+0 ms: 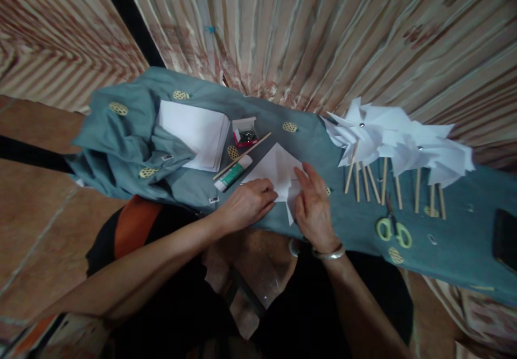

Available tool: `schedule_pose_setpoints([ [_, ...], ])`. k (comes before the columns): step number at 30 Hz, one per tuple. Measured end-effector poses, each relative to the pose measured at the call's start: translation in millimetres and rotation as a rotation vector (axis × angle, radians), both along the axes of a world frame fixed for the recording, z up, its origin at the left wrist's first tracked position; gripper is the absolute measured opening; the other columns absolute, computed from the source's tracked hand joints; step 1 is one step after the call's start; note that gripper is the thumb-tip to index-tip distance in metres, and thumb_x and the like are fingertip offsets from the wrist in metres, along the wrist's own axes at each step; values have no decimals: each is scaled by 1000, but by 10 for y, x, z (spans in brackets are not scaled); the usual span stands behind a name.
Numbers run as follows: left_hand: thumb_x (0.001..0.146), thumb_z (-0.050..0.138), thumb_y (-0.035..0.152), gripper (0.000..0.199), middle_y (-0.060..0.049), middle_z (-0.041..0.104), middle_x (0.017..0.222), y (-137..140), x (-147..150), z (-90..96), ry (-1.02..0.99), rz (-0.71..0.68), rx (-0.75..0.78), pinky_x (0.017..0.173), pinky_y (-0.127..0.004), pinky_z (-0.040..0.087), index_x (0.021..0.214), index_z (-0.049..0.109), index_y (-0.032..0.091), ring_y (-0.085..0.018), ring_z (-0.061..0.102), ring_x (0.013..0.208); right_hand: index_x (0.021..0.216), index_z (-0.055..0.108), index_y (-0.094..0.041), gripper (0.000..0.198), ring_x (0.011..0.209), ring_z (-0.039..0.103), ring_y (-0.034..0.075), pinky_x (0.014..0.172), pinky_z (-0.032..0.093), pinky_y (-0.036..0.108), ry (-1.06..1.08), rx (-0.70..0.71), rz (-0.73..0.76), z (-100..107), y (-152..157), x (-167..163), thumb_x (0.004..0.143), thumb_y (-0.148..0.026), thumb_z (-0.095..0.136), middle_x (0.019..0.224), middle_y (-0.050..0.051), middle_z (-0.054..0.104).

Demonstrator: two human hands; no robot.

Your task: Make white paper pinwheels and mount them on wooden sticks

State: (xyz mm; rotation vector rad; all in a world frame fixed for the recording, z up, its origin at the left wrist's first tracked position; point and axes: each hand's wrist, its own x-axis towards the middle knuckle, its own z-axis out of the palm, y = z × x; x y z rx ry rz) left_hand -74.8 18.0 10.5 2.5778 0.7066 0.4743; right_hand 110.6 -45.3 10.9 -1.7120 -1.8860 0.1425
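Note:
A white sheet of paper (276, 164) with cut, folded flaps lies on the cloth in front of me, one corner pointing away. My left hand (249, 204) is closed on its near left edge, fingers curled and pressed together. On the right side of the same paper, my right hand (314, 208) grips a flap with bent fingers and thumb; part of the flap is hidden beneath it. Just left of the paper are a glue stick (233, 173) and a thin wooden stick (242, 156). A small open box of metal pins (244, 132) sits behind them.
A stack of white paper (194, 132) lies at the left, partly covered by the bunched blue-green tablecloth (121, 149). Several white paper pinwheels (396, 132) on wooden sticks lie at the right. Green-handled scissors (392, 230) rest nearer me. A dark object (504, 237) lies at the right edge.

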Motion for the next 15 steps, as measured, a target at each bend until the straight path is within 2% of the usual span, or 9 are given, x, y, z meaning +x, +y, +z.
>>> schedule_pose_setpoints([
  [2, 94, 49, 23, 20, -8, 63, 97, 2, -1, -1, -3, -10, 13, 79, -29, 51, 96, 67, 13, -17, 62, 87, 142, 44, -16, 48, 140, 36, 29, 111, 34, 55, -36, -19, -86, 19, 73, 133, 94, -20, 35, 150, 16, 41],
  [4, 94, 50, 23, 20, -9, 63, 97, 6, -3, -4, -1, -16, 27, 80, -30, 52, 96, 67, 13, -18, 62, 88, 135, 51, -9, 46, 134, 44, 32, 108, 37, 56, -67, -63, -143, 25, 159, 253, 96, -29, 38, 142, 22, 49],
  [6, 94, 50, 22, 19, -9, 63, 97, 13, -5, -8, 3, -22, 38, 80, -30, 52, 97, 67, 13, -18, 62, 88, 129, 56, -7, 46, 126, 52, 32, 105, 41, 54, -69, -84, -155, 24, 235, 343, 96, -35, 39, 133, 23, 57],
  [11, 93, 52, 20, 17, -9, 64, 99, 43, -17, -8, 3, -49, 85, 82, -32, 53, 96, 66, 13, -19, 63, 91, 113, 68, -13, 40, 98, 67, 28, 90, 51, 45, 62, -84, -195, 49, 306, 485, 90, -41, 51, 107, 15, 73],
  [15, 94, 48, 18, 19, -10, 66, 99, 78, -30, 40, 19, -66, 151, 83, -33, 53, 95, 67, 13, -19, 63, 91, 105, 73, -18, 34, 74, 67, 21, 73, 53, 37, 298, -174, -251, 54, 257, 602, 82, -39, 59, 85, 7, 75],
])
